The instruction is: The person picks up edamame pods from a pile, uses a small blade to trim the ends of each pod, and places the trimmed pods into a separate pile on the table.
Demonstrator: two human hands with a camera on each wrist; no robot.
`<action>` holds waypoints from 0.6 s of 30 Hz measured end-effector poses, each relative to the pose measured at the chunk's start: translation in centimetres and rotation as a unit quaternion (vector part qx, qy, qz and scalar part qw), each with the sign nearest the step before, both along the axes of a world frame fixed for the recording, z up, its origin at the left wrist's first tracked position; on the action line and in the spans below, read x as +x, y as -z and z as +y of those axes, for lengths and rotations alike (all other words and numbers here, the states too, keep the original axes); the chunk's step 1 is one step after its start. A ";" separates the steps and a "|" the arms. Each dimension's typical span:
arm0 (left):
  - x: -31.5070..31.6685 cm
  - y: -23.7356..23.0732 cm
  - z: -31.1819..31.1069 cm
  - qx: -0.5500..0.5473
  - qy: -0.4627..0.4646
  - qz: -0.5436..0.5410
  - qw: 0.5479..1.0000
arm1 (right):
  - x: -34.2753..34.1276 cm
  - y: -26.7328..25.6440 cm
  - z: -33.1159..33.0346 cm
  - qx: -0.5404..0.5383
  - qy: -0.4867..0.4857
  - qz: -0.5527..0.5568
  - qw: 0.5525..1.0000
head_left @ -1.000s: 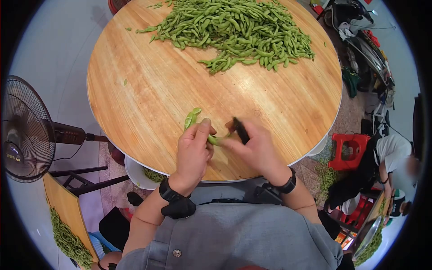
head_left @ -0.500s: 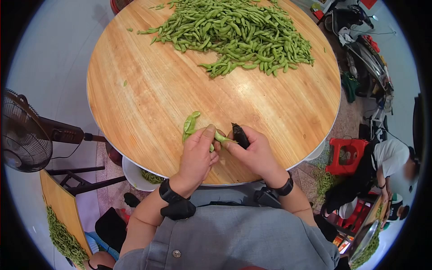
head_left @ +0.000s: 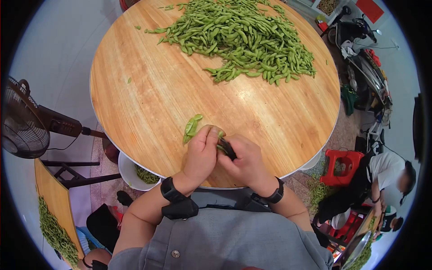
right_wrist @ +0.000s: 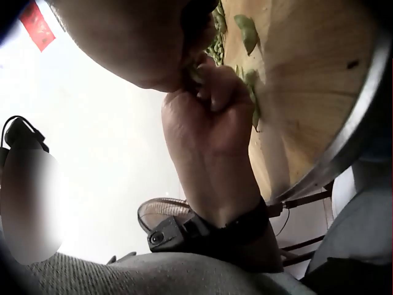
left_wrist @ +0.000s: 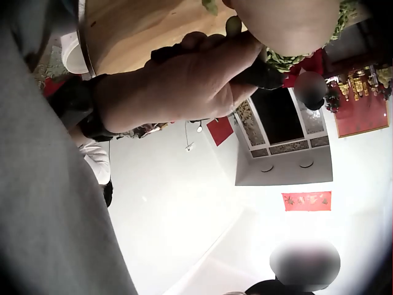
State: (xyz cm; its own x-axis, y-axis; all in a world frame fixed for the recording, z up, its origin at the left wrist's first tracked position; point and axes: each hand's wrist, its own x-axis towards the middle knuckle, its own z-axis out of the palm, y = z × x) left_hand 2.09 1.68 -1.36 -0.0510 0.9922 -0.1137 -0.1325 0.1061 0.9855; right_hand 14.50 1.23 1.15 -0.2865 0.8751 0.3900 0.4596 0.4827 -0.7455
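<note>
"What's different by the near edge of the table [head_left: 148,103]?"
"A gap parted the left hand [head_left: 202,152] and right hand [head_left: 247,163] a second ago; now they meet."
"And the black tool [head_left: 228,150]?"
"It's tucked in between them, nearer the left hand. The green pod [head_left: 220,134] stretched there is now mostly hidden."

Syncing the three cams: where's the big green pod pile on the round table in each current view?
Head: pod pile at top, right of centre.
Left wrist: pod pile at upper right, mostly hidden behind the left hand.
Right wrist: pod pile at top, a thin strip just right of centre.
Shared landmark: wooden tabletop, visible in all three.
</note>
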 end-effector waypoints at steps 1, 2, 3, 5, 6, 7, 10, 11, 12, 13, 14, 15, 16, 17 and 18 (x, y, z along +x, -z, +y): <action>0.2 0.5 0.0 0.005 0.001 -0.049 0.999 | 0.0 0.0 0.0 -0.001 -0.001 -0.001 1.000; 0.3 0.7 0.0 0.011 0.003 -0.098 0.995 | 0.0 -0.1 0.0 -0.016 -0.011 0.007 1.000; 0.2 0.7 -0.1 0.011 0.004 -0.099 0.995 | 0.0 -0.1 0.0 -0.030 -0.021 0.014 0.999; -0.2 0.4 -0.3 -0.032 0.051 -0.127 0.990 | 0.4 0.0 0.0 -0.145 -0.035 0.096 0.984; -0.6 -0.3 -0.4 -0.033 0.051 -0.127 0.990 | 0.7 0.0 0.0 -0.255 -0.051 0.178 0.949; -1.0 -1.2 -0.4 -0.102 0.081 -0.217 0.967 | 1.1 -0.5 0.2 -0.257 -0.051 0.178 0.949; -1.0 -1.8 -0.5 -0.162 0.107 -0.285 0.939 | 1.8 -1.9 0.5 -0.513 -0.058 0.322 0.793; -0.9 -1.8 -0.5 -0.154 0.104 -0.266 0.946 | 1.7 -1.8 0.5 -0.512 -0.052 0.353 0.782; -1.0 -1.7 -0.4 -0.153 0.104 -0.267 0.946 | 1.7 -1.7 0.5 -0.510 -0.047 0.383 0.769; -1.1 -1.5 -0.3 -0.141 0.105 -0.260 0.949 | 1.8 -1.5 0.5 -0.509 -0.047 0.383 0.769; -1.2 -1.4 -0.3 -0.129 0.106 -0.254 0.953 | 2.0 -1.3 0.5 -0.507 -0.033 0.396 0.764; -1.3 -1.5 -0.3 -0.128 0.106 -0.254 0.953 | 2.1 -1.1 0.5 -0.504 -0.018 0.410 0.760; -1.3 -1.6 -0.2 -0.134 0.098 -0.249 0.954 | 2.2 -1.1 0.6 -0.503 -0.018 0.410 0.760; -1.3 -1.7 -0.2 -0.140 0.089 -0.243 0.956 | 2.2 -1.0 0.5 -0.480 -0.001 0.391 0.785; -1.3 -1.9 -0.2 -0.140 0.090 -0.243 0.956 | 2.2 -1.0 0.5 -0.456 0.017 0.371 0.809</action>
State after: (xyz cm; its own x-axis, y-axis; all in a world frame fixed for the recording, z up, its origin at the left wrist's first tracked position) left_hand 0.81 1.49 0.52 0.2446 0.9069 -0.3431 -0.5219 0.4213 0.7417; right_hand 16.74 1.72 2.12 -0.2389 0.8981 -0.3692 -0.2769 -0.4274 -0.8606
